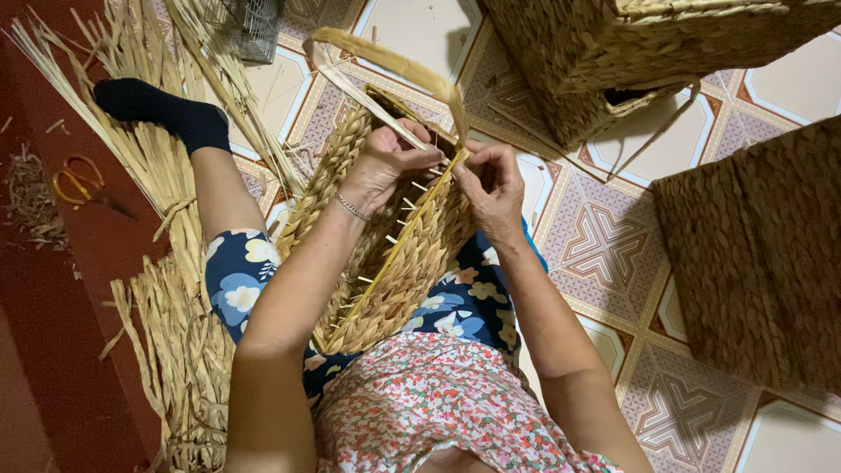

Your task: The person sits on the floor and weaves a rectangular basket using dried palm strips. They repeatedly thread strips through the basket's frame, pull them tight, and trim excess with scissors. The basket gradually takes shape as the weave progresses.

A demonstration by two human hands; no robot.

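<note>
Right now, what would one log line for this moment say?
left hand: grips basket rim | right hand: pinches straw strand at rim | basket: on lap | scissors: on floor

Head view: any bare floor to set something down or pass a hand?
Bare tile at top centre, between the wire cage and the upper woven basket. More tile between the right hand and the dark basket. Crowded: straw bundles on the left, the half-woven basket on the lap.
</note>
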